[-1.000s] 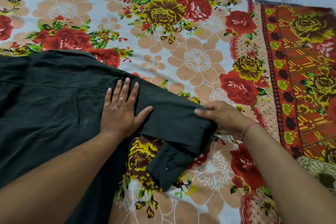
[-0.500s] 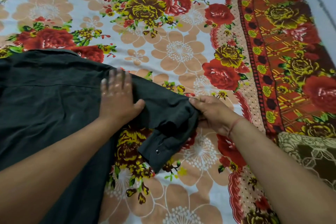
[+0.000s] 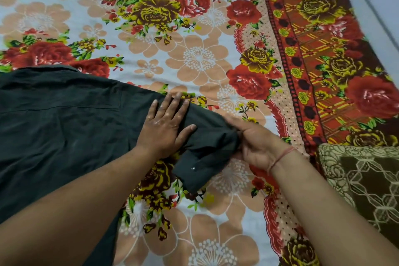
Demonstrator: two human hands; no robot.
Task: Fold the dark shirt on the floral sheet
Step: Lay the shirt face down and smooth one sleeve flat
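Our left hand (image 3: 164, 125) presses the dark shirt (image 3: 64, 127) flat on the floral sheet (image 3: 200, 58), fingers spread wide. Just beside it, our right hand (image 3: 254, 142) pinches the bunched sleeve (image 3: 211, 147).

1. We see a plain dark grey-green shirt (image 3: 64, 127).
2. Under the shirt, the floral sheet (image 3: 194, 60) shows red, yellow and peach blooms on white.
3. Right of the shirt, the sheet's border (image 3: 323, 49) turns red-brown.
4. Beyond that, a brown blanket (image 3: 367, 179) carries cream hexagons.

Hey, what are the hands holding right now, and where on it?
The right hand grips the dark shirt at the folded end of its sleeve. The left hand holds nothing; it presses flat on the sleeve.
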